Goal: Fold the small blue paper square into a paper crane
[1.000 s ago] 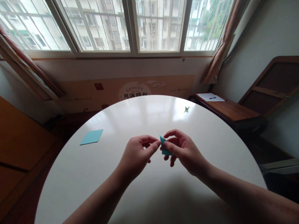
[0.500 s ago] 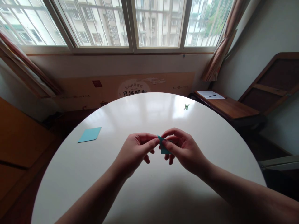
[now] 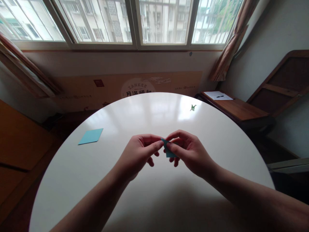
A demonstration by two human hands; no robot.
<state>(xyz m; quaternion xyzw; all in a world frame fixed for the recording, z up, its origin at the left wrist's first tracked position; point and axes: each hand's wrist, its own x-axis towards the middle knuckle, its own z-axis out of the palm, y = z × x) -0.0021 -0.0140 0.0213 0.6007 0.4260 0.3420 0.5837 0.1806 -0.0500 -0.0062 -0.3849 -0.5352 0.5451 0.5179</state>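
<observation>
A small folded teal paper (image 3: 168, 151) is held above the middle of the round white table (image 3: 149, 193). My right hand (image 3: 187, 151) pinches it between thumb and fingers, which hide most of it. My left hand (image 3: 140, 153) pinches the paper's left tip with thumb and forefinger. Both hands are closed and touch each other at the paper.
A flat light-blue paper square (image 3: 91, 136) lies on the table's left side. A tiny green folded paper figure (image 3: 192, 107) stands at the far right. A wooden side table (image 3: 238, 111) with a sheet and pen stands to the right, windows behind.
My hands have drawn closer together, and the left thumb and forefinger now close on the paper's tip. The paper sits lower between the fingers and shows less.
</observation>
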